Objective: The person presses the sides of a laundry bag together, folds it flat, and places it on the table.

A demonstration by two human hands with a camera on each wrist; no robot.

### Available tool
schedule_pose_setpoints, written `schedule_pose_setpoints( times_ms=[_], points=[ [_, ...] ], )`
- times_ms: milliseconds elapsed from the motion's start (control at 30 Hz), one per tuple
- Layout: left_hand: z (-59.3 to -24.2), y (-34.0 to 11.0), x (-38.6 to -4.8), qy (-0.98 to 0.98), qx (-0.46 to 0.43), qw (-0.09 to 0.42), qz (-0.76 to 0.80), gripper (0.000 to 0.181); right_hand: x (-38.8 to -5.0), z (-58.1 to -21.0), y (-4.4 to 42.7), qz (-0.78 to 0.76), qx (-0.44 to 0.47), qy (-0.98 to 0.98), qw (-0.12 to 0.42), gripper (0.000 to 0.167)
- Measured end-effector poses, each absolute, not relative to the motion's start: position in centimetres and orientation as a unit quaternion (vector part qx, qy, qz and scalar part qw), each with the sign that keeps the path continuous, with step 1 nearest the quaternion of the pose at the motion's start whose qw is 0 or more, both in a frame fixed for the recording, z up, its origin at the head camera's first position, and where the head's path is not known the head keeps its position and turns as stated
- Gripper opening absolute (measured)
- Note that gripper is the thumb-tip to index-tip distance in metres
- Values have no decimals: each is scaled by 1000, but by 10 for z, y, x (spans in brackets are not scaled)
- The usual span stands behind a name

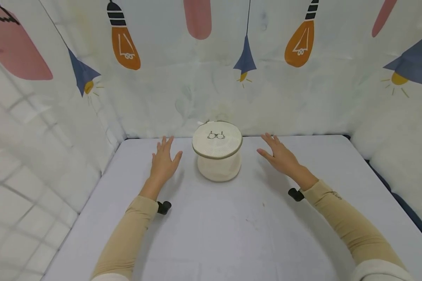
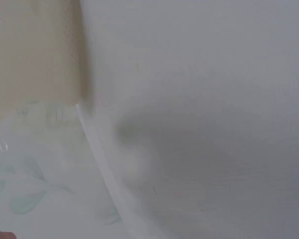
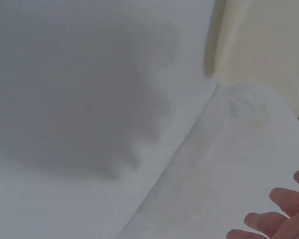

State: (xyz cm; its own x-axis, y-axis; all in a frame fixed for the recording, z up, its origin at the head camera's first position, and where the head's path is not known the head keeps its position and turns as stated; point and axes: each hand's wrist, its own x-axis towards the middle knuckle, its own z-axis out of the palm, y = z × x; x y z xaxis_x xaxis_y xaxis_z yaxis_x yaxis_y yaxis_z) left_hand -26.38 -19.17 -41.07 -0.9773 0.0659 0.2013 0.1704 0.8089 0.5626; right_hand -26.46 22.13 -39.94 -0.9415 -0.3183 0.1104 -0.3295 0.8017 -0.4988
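Note:
A cream, round, drum-shaped fabric bag (image 1: 219,168), which looks like a mesh laundry bag, stands upright near the back of the table. Its wide mesh top (image 1: 216,146) has a darker rim and a small line drawing like a pair of glasses. To its left my left hand (image 1: 163,162) reaches forward with fingers spread, apart from the bag and holding nothing. On the other side my right hand (image 1: 281,158) is held likewise, its fingers (image 3: 288,201) extended and touching nothing. In the left wrist view the bag's side (image 2: 32,55) fills the upper left corner, and only fingertips show below.
The table (image 1: 225,234) has a pale cloth with a few small marks. Behind it hangs a white curtain (image 1: 204,89) printed with lamps and bulbs, close behind the bag. Light fabric also walls the left and right sides. Each wrist carries a small black camera (image 1: 164,207).

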Motion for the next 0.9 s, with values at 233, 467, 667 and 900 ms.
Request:
schedule_pose_setpoints(
  times_ms=[233, 467, 667, 900],
  points=[
    [-407, -184, -259, -915, -74, 89, -386, 69, -260, -387, 210, 296, 189, -936, 8, 71],
    [-402, -177, -254, -896, -80, 97, -427, 67, -259, -380, 201, 319, 191, -928, 21, 69],
    [-401, -169, -252, -844, -67, 63, -528, 63, -257, -377, 194, 356, 186, -916, 13, 67],
    [-397, -167, -254, -731, -19, -11, -682, 60, -258, -376, 184, 445, 164, -880, -10, 61]
  ],
)
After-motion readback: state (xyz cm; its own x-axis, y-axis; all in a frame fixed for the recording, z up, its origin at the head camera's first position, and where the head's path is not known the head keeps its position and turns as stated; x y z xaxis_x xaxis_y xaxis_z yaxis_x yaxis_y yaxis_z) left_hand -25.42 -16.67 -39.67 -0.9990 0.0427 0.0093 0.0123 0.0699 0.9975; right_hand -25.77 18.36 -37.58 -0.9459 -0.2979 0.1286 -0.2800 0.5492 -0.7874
